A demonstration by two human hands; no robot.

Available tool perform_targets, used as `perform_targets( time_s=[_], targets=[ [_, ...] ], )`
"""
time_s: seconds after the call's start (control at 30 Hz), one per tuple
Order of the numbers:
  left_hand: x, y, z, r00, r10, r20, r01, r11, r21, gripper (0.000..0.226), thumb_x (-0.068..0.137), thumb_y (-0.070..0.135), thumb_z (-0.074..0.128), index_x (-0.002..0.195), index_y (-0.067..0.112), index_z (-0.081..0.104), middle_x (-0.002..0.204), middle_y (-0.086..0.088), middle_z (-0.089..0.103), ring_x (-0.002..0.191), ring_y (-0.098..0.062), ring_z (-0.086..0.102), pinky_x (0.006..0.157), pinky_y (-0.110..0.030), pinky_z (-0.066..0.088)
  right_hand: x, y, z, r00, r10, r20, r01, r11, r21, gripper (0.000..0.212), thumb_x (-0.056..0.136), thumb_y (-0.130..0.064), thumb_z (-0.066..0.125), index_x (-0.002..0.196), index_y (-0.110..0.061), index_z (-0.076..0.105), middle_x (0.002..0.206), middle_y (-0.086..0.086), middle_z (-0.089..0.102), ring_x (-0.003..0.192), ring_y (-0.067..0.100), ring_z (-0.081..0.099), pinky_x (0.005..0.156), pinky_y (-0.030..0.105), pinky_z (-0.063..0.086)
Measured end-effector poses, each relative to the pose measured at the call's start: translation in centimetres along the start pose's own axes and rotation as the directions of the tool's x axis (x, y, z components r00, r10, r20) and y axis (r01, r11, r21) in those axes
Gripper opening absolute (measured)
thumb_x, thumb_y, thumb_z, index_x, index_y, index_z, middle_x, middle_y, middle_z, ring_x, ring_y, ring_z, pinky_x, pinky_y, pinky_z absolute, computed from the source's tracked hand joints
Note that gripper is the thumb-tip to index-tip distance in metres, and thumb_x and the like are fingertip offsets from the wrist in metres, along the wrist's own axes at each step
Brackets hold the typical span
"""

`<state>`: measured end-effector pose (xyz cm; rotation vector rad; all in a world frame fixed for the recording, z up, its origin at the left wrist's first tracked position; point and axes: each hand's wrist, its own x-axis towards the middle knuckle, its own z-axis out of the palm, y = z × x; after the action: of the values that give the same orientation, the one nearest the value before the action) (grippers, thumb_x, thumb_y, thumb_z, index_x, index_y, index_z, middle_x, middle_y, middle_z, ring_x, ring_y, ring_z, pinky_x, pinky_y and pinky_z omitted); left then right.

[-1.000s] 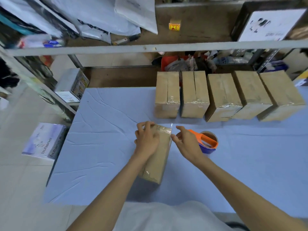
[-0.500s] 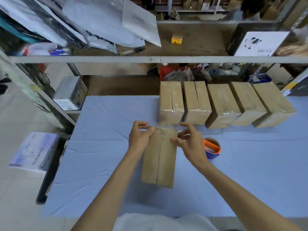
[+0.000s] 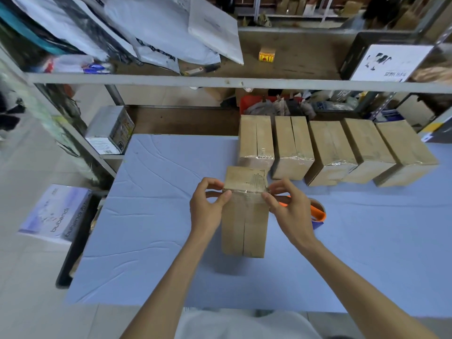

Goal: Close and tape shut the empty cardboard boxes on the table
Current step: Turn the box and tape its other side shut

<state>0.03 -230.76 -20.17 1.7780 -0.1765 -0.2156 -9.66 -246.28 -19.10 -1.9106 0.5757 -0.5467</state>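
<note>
**Both hands at the taped edge of one box**

Off to the left, past the table's edge, a white carton (image 3: pixel 55 214) printed with lettering lies low down. A silver box (image 3: pixel 110 129) sits on a lower rack shelf behind it. The table (image 3: pixel 151 216) is covered by a pale blue cloth with creases across it.

Near the middle, the left hand (image 3: pixel 208 211) has its thumb and fingers curled in, pinching the left corner of a cardboard box (image 3: pixel 244 223). This box rests on the cloth right in front of the person, with its long centre seam facing up. Shiny clear tape crosses its far edge between the two hands. The right hand (image 3: pixel 289 211) pinches the right corner of that same edge, with its fingers bent round the tape there.

Just behind the right hand, partly hidden by it, an orange and blue tape dispenser (image 3: pixel 319 215) rests on the cloth. Along the table's back edge stands a row of five boxes (image 3: pixel 330 148), side by side, with glossy tape over their near ends. The leftmost of them is just beyond the held box.
</note>
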Motion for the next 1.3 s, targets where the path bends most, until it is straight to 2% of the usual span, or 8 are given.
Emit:
perform_targets(
  time_s=[0.13, 0.3, 0.57, 0.73, 0.9, 1.03, 1.17, 1.3],
  targets=[
    [-0.4, 0.1, 0.1, 0.998, 0.054, 0.035, -0.056, 0.998, 0.042, 0.018, 0.086, 0.009, 0.069, 0.087, 0.024, 0.057, 0.096, 0.006, 0.064, 0.084, -0.003, 0.061, 0.077, -0.021, 0.049, 0.0, 0.3, -0.4, 1.000, 0.022, 0.011, -0.023, 1.000, 0.009, 0.008, 0.084, -0.019, 0.073, 0.087, -0.018, 0.066, 0.084, -0.012, 0.067, 0.081, 0.012, 0.068, 0.069, 0.042, 0.059],
    [-0.7, 0.4, 0.0, 0.993, 0.085, 0.078, -0.093, 0.991, 0.093, 0.015, 0.089, 0.012, 0.064, 0.088, 0.026, 0.057, 0.101, 0.003, 0.060, 0.089, -0.006, 0.060, 0.080, -0.025, 0.050, 0.0, 0.6, -0.5, 0.999, 0.029, 0.035, -0.029, 1.000, -0.008, 0.008, 0.083, -0.020, 0.073, 0.086, -0.023, 0.066, 0.090, -0.007, 0.068, 0.084, 0.011, 0.066, 0.071, 0.043, 0.058],
    [-0.6, 0.7, 0.0, 0.991, 0.095, 0.096, -0.109, 0.983, 0.150, 0.008, 0.092, 0.020, 0.063, 0.098, 0.022, 0.059, 0.104, 0.003, 0.058, 0.094, -0.008, 0.060, 0.077, -0.017, 0.048, 0.4, 0.1, -0.7, 0.998, 0.037, 0.053, -0.035, 0.999, -0.029, 0.008, 0.083, -0.023, 0.074, 0.082, -0.022, 0.066, 0.097, -0.003, 0.065, 0.083, 0.004, 0.065, 0.066, 0.009, 0.045],
    [-0.8, 0.3, 0.3, 0.996, 0.073, 0.047, -0.077, 0.993, 0.092, 0.022, 0.087, 0.015, 0.070, 0.102, 0.025, 0.057, 0.110, 0.007, 0.060, 0.097, -0.008, 0.060, 0.074, -0.016, 0.052, 0.6, 0.4, -0.5, 0.998, 0.046, 0.036, -0.046, 0.999, 0.005, 0.010, 0.080, -0.030, 0.076, 0.079, -0.025, 0.067, 0.095, -0.004, 0.067, 0.082, 0.006, 0.066, 0.063, 0.010, 0.047],
    [-0.8, 0.1, 0.7, 0.997, 0.071, 0.031, -0.073, 0.994, 0.078, 0.027, 0.086, 0.016, 0.071, 0.109, 0.022, 0.058, 0.113, 0.007, 0.060, 0.098, -0.010, 0.062, 0.076, -0.018, 0.054, 0.8, 0.3, -0.8, 0.998, 0.042, 0.047, -0.042, 0.999, -0.006, 0.010, 0.080, -0.028, 0.077, 0.076, -0.029, 0.067, 0.094, -0.007, 0.065, 0.079, 0.007, 0.067, 0.061, 0.010, 0.046],
    [-0.4, 0.7, 0.5, 0.996, 0.059, 0.072, -0.065, 0.995, 0.081, 0.021, 0.089, 0.022, 0.068, 0.109, 0.020, 0.061, 0.112, 0.008, 0.063, 0.093, -0.007, 0.062, 0.069, -0.008, 0.047, 1.3, 0.3, -1.3, 0.997, 0.030, 0.070, -0.030, 1.000, -0.008, 0.011, 0.080, -0.023, 0.077, 0.076, -0.025, 0.068, 0.095, -0.002, 0.066, 0.078, 0.011, 0.067, 0.060, 0.012, 0.047],
    [-0.2, 0.9, 0.2, 0.988, 0.094, 0.120, -0.108, 0.987, 0.120, 0.014, 0.088, 0.029, 0.068, 0.102, 0.026, 0.065, 0.109, 0.010, 0.060, 0.093, -0.008, 0.061, 0.069, -0.011, 0.048, 1.5, 0.2, -1.6, 0.993, 0.068, 0.093, -0.069, 0.998, 0.010, 0.011, 0.076, -0.021, 0.080, 0.076, -0.020, 0.069, 0.093, 0.000, 0.067, 0.074, 0.011, 0.068, 0.058, 0.014, 0.048],
    [-0.3, 0.9, 0.2, 0.991, 0.088, 0.100, -0.099, 0.989, 0.107, 0.006, 0.087, 0.026, 0.070, 0.092, 0.027, 0.066, 0.103, 0.009, 0.059, 0.089, -0.008, 0.061, 0.068, -0.010, 0.047, 1.2, 0.0, -1.2, 0.992, 0.105, 0.072, -0.106, 0.994, 0.011, 0.010, 0.076, -0.021, 0.080, 0.077, -0.020, 0.070, 0.093, -0.002, 0.069, 0.073, 0.008, 0.068, 0.058, 0.013, 0.048]
  ],
)
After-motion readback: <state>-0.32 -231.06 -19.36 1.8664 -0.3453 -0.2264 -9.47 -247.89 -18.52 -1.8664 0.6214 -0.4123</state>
